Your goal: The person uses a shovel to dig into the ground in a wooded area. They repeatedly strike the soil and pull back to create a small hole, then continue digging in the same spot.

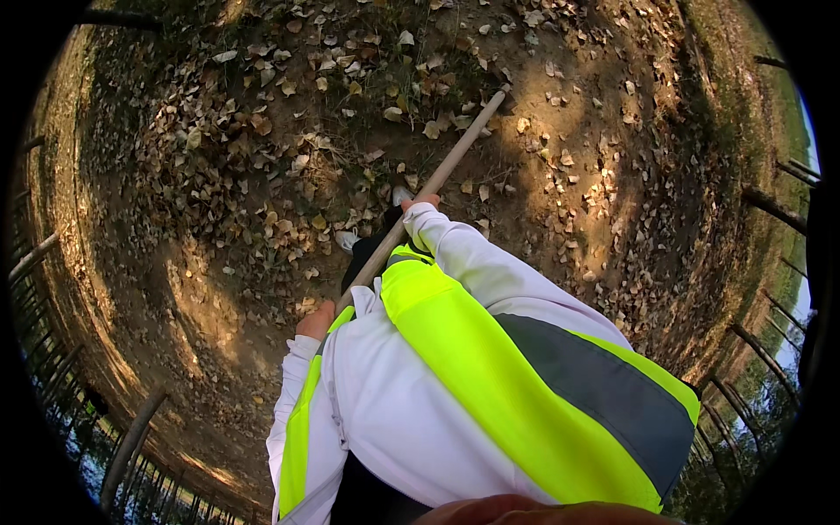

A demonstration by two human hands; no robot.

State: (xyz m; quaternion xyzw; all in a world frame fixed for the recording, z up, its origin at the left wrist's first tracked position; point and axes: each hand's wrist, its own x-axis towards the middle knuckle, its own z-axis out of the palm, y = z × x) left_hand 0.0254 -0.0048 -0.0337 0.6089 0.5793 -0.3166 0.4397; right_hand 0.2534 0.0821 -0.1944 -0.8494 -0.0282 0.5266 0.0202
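Observation:
A long, pale wooden pole (465,140) runs diagonally in front of my body, its thin upper end over the leafy ground. My right hand (420,203) is wrapped round its middle, partly hidden by the white sleeve. Lower down and to the left, my left hand (317,322) grips the pole near my hip, where the rest of it is hidden behind my clothing. A white jacket with yellow and grey panels (455,350) covers my body. My shoes (348,240) and dark trousers show beneath the pole.
Bare dirt (569,227) with dry fallen leaves (219,149) and some grass (394,79) lies all around me, in patches of sun and shade. Several tree trunks (131,437) stand around the rim of the view, with more at the right (770,206).

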